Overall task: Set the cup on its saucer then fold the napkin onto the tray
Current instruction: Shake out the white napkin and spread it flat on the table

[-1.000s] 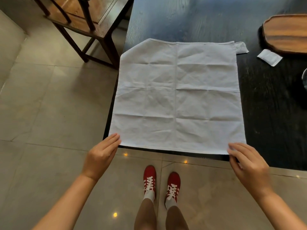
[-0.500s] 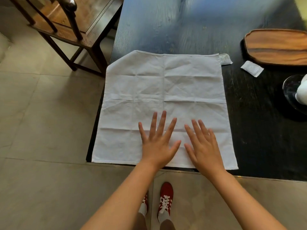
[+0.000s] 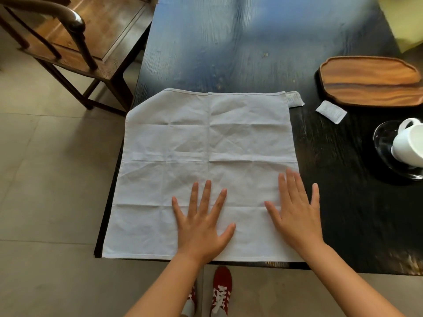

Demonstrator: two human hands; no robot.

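The napkin [image 3: 206, 170], white and creased in a grid of fold lines, lies fully unfolded on the near left part of the dark worktop [image 3: 251, 53]. Its near edge runs along the worktop's front edge; its far left corner is turned or hangs off the side, giving a slanted outline. A small tag [image 3: 294, 101] projects from its far right corner.

The left hand [image 3: 201, 227] lies palm down on the napkin's near middle, fingers spread; its grip is wide and holds nothing. The right hand [image 3: 296, 213] lies palm down over the napkin's near right edge, fingers extended, the outermost finger on the bare worktop; its grip is likewise wide and empty.

The wooden tray [image 3: 370, 81] sits at the far right of the worktop, well apart from the napkin. A small white sachet [image 3: 331, 111] lies between tray and napkin, just beside the tray's near edge. The white cup [image 3: 408, 147] stands on the glass saucer [image 3: 384, 143] at the right frame edge, handle toward the far side.

A wooden chair [image 3: 75, 37] stands on the tiled floor [image 3: 45, 179] left of the worktop. Red shoes [image 3: 220, 291] show below the front edge.
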